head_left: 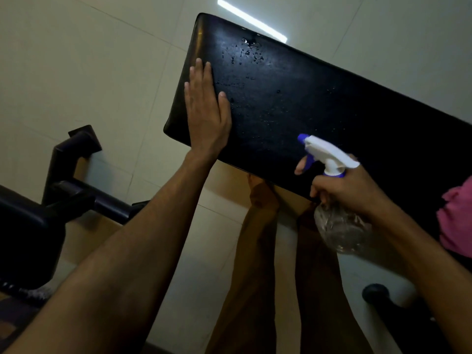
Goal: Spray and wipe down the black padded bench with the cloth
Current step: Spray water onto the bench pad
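Brown trouser legs stand nearest, just in front of the near edge of the bench. Above them the right hand curls round the neck of a clear spray bottle, one finger on the blue trigger, the white nozzle pointing out over the padding. A pink cloth shows at the right edge of the view, close beside that forearm; whether it lies on the bench or hangs from something I cannot tell. Nothing holds it.

Further out, the left hand lies flat with straight fingers on the left end of the black padded bench, pressing or steadying it and gripping nothing. Beyond the fingers, droplets bead on the far part of the padding, with finer specks scattered toward the middle.

Judging by this, spraying is under way and partly done: the left half is wet, while the stretch toward the right looks mostly dry. Wiping seems not yet begun, since the beads sit unsmeared. More spray, then the whole wipe, remains.
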